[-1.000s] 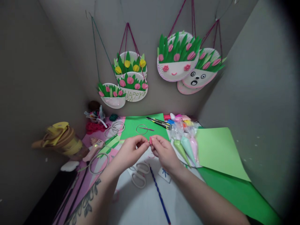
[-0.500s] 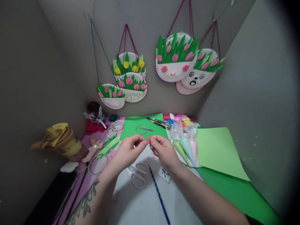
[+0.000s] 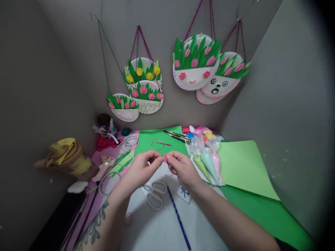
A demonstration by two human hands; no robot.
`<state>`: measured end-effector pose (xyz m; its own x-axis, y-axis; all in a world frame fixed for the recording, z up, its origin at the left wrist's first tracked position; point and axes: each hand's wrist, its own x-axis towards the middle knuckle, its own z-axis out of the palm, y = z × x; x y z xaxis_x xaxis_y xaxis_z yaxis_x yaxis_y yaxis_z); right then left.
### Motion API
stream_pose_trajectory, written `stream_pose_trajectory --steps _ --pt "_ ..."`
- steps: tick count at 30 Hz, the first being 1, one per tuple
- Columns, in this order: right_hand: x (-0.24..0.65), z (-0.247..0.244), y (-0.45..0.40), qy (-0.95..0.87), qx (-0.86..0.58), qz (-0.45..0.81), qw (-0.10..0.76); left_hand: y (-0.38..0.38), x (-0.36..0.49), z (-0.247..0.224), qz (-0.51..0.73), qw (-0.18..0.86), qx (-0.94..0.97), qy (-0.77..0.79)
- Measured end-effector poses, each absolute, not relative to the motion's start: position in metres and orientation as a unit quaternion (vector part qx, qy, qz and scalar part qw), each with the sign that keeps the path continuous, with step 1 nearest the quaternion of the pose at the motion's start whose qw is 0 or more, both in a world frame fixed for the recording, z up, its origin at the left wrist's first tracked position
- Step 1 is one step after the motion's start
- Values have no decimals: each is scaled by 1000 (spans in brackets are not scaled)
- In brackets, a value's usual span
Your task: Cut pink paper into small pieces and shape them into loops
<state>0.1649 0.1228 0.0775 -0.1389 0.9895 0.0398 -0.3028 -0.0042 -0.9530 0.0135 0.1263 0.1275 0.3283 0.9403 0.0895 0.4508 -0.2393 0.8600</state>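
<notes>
In the head view, the right hand (image 3: 183, 170) pinches a small pink piece (image 3: 165, 158) between thumb and forefinger, at the point where the two hands come together above the surface (image 3: 205, 232). The left hand (image 3: 143, 168) has its thumb and forefinger drawn together at the piece's other side, fingers curled; whether it grips the piece too, I cannot tell.

Below the left hand lie scissors (image 3: 154, 194) with pale handles, and between the forearms a blue twisted stick (image 3: 178, 217) points up toward the fingertips. A white card (image 3: 184, 195) with blue marks sits just beneath the right hand, partly covered by it. To the right of that hand are filled bags (image 3: 203, 168) in green, mint and pink, then a light green sheet (image 3: 246, 169). Left of the left hand is a pink glue gun (image 3: 103, 170). Beyond both hands, cutters (image 3: 177, 138) rest on green paper (image 3: 146, 136).
</notes>
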Motion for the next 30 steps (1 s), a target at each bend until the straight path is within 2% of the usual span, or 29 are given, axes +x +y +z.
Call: stream_pose_trajectory --steps 11,18,23,30 --pt "168 75 124 -488 -391 576 527 128 13 127 309 373 727 487" --pt "166 82 120 -566 -460 443 521 127 12 124 316 294 751 499" --pt "164 83 118 -595 -473 395 516 128 11 119 302 261 777 487" --pt "166 79 120 -596 -466 411 509 129 11 119 299 267 779 482"
